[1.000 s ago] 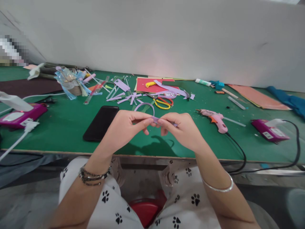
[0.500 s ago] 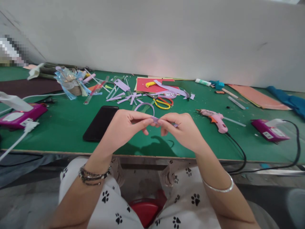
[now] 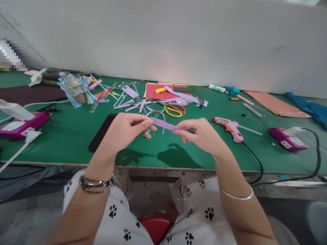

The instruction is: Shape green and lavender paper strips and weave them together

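Observation:
A purple paper strip point(image 3: 163, 124) is stretched between my two hands above the near part of the table. My left hand point(image 3: 130, 131) pinches its left end between thumb and forefinger. Its right part is gripped by my right hand point(image 3: 198, 134), whose fingers hide the rest of that end. Just behind the strip a thin purple ring-like band point(image 3: 155, 111) lies on the table, partly covered by the strip and my left fingers. Scissors with yellow and red handles point(image 3: 173, 111) rest beyond it. A black phone point(image 3: 100, 136) lies flat, partly behind my left hand.
On the green table point(image 3: 150, 153), a pink glue gun point(image 3: 231, 127) lies to the right, its cord running over the front edge. Purple power strips point(image 3: 288, 139) stand at both sides. Several paper scraps point(image 3: 130, 91), red paper point(image 3: 150, 91) and a glue tube point(image 3: 217, 88) lie farther back.
My hands have drawn apart, the left one moving left and the right one slightly right. More of the purple paper strip now shows between them.

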Demonstrator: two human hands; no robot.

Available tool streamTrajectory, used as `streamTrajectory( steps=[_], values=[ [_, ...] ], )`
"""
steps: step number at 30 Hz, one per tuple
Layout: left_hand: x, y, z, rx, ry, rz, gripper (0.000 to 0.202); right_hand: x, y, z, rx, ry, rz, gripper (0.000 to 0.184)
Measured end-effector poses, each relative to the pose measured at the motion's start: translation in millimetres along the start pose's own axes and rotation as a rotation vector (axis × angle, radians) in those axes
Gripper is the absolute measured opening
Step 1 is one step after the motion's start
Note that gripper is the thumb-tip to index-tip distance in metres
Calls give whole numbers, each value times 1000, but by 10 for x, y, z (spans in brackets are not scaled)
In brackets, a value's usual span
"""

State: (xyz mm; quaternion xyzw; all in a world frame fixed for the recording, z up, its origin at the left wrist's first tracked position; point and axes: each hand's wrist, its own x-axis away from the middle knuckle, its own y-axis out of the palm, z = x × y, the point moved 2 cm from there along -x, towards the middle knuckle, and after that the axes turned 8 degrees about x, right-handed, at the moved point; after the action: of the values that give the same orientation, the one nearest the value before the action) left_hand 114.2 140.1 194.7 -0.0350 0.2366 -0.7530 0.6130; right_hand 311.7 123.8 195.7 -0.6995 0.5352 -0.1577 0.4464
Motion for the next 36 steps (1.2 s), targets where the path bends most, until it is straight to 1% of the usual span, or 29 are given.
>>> streamTrajectory(
  steps=[4, 7, 11, 16, 18, 20, 26, 31, 36],
  values=[
    [-18, -74, -44, -19, 22, 71, 24, 14, -70, 59, -38, 40, -34, 19],
    [-28, -114, -68, -31, 0, 112, 24, 21, -113, 89, -116, 74, -36, 19],
    [-38, -140, -76, 20, -24, 183, 20, -1, -126, 144, -217, 109, 58, 20],
    [-71, -123, -124, 121, -9, 226, 17, -42, -82, 255, -385, 148, 251, 16],
    [-87, -115, -161, 143, 1, 242, 18, -47, -73, 280, -432, 143, 292, 12],
    [-98, -111, -197, 160, 9, 252, 19, -44, -73, 289, -461, 138, 301, 9],
    [-97, -128, -234, 166, 14, 254, 20, -27, -97, 272, -445, 125, 304, 8],
    [-102, -146, -240, 154, 17, 270, 19, -27, -120, 263, -402, 130, 321, 14],
    [-133, -129, -263, 244, 56, 336, 15, -34, -114, 268, -395, 130, 339, 21]
  ],
)
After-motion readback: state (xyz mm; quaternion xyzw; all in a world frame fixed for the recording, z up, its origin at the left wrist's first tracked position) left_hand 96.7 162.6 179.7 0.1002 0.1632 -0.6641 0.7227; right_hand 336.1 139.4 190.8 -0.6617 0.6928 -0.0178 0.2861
